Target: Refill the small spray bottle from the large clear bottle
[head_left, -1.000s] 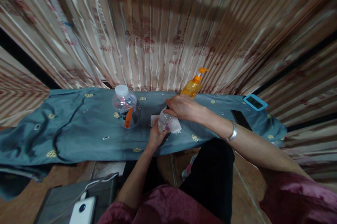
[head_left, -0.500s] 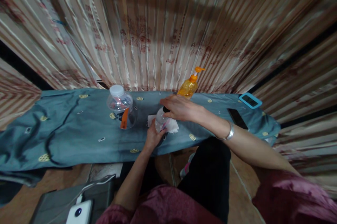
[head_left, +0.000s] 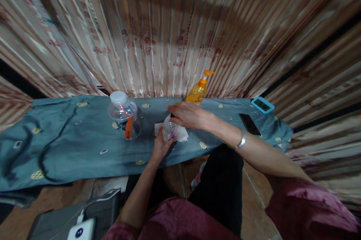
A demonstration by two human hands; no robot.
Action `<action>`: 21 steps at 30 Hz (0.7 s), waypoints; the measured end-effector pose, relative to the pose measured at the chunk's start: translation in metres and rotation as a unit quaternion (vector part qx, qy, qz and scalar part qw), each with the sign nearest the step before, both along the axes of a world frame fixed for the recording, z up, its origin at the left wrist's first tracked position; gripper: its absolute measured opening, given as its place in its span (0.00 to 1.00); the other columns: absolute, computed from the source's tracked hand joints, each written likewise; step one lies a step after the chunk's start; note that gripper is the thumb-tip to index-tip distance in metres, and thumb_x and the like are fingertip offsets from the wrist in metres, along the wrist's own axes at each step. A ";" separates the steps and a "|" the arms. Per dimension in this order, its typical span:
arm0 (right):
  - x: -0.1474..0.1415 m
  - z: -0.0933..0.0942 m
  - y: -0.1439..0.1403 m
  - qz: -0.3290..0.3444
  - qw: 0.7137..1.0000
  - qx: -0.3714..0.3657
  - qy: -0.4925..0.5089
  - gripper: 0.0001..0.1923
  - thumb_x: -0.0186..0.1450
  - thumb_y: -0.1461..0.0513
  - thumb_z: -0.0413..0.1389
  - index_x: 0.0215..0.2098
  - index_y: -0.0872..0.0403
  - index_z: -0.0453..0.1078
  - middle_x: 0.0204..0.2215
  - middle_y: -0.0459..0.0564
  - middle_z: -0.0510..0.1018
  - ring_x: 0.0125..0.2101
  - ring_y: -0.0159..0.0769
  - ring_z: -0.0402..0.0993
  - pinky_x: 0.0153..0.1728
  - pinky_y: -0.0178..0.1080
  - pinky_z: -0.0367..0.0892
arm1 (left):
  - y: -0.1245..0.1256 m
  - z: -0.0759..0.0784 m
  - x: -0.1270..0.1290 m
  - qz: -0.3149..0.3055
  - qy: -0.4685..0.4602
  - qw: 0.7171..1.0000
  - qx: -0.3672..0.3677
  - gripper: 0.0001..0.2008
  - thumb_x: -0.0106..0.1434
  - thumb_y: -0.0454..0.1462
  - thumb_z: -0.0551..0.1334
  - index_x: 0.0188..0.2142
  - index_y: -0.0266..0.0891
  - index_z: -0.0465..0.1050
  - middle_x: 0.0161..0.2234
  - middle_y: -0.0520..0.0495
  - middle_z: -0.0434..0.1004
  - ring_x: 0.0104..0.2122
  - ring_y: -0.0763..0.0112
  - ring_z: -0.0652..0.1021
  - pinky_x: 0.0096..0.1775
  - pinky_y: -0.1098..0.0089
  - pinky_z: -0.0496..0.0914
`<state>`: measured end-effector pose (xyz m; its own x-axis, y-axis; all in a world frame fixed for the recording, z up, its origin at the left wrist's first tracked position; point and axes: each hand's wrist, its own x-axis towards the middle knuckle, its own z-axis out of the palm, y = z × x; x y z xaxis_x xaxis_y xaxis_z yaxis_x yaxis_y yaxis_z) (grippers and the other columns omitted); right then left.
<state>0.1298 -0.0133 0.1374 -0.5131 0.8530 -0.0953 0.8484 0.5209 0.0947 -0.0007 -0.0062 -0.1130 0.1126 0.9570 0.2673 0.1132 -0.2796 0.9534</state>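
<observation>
Left hand (head_left: pixel 160 146) grips small bottle (head_left: pixel 169 129) from below, right hand (head_left: pixel 187 114) clasps its top

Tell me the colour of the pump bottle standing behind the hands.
Orange: the pump bottle has an amber-orange body and a brighter orange pump head, seen in the head view.

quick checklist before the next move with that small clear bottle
1. Left hand wraps the small clear bottle low on its body: ok.
2. Right hand covers the bottle's top: ok.
3. Bottle upright: ok.
4. White tissue lies beside the bottle's base: ok.
5. Cap tight or loose: cannot tell, hidden under the right hand.
6. Orange pump bottle stands close behind the right hand: not ok.
</observation>
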 end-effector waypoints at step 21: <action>0.000 0.000 0.000 0.004 1.000 0.005 0.004 0.15 0.72 0.61 0.55 0.54 0.61 0.69 0.46 0.60 0.81 0.46 0.46 0.78 0.38 0.39 0.62 | -0.001 -0.002 0.000 -0.010 -0.003 1.000 0.013 0.27 0.54 0.40 0.70 0.53 0.41 0.68 0.48 0.44 0.80 0.50 0.55 0.80 0.54 0.56 0.73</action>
